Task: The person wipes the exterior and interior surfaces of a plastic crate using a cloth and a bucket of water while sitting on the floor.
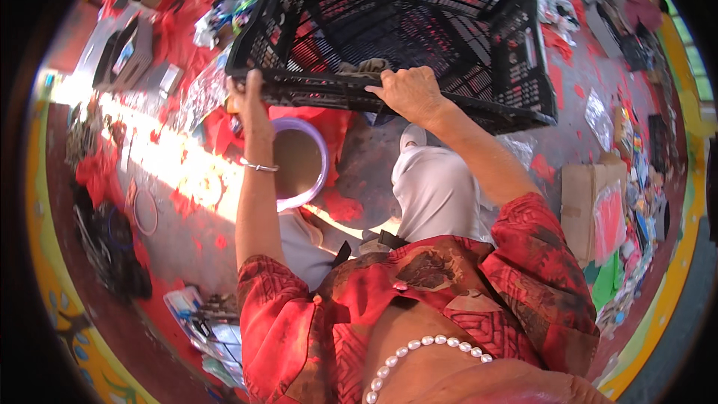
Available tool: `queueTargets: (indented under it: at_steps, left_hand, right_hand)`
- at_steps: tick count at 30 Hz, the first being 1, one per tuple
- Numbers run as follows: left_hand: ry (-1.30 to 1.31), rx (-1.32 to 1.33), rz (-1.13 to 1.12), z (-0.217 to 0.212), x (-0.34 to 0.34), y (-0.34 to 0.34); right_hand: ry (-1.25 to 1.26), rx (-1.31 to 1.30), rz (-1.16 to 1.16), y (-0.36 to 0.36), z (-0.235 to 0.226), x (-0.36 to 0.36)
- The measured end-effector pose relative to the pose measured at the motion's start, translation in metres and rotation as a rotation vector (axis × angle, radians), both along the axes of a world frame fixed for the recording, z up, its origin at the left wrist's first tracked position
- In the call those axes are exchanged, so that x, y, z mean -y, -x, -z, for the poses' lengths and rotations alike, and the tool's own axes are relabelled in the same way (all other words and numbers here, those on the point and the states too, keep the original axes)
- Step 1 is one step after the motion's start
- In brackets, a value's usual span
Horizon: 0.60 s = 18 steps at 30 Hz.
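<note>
A large black plastic crate [449,109] with slatted, perforated walls is in front of me, its near rim toward my body. My left hand [253,109] grips the near left corner, the thumb up along the rim. My right hand [413,94] is closed over the middle of the near rim, knuckles up. Inside the crate, by the near wall, lies a bunched greyish-brown cloth-like thing [364,68]. Below my left forearm stands a round basin with a pale purple rim [323,161], holding murky brownish liquid. The crate hides part of the floor beyond it.
Red scraps [344,207] litter the floor. On the right stands a cardboard box [580,210] beside mixed clutter. Farther left are a grey open bin [134,56] and clear plastic film [206,90]. A dark bag-like heap [116,243] lies at left, near a thin hoop [145,210].
</note>
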<state>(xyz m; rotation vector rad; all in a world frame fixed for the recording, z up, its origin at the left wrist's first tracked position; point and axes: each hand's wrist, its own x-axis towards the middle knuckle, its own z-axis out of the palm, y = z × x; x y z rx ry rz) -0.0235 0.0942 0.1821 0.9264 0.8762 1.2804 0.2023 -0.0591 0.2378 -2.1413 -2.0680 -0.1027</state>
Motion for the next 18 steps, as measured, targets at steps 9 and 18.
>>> queueTargets:
  at_steps: [9,18]
  left_hand:
    - [0.074,-0.108,-0.074,-0.010,-0.021,-0.002]
    - [0.056,-0.078,-0.235,0.029,-0.059,-0.025]
  right_hand:
    - [0.215,-0.236,-0.379,-0.084,0.001,-0.100]
    - [0.648,0.006,-0.779,-0.069,0.126,-0.158]
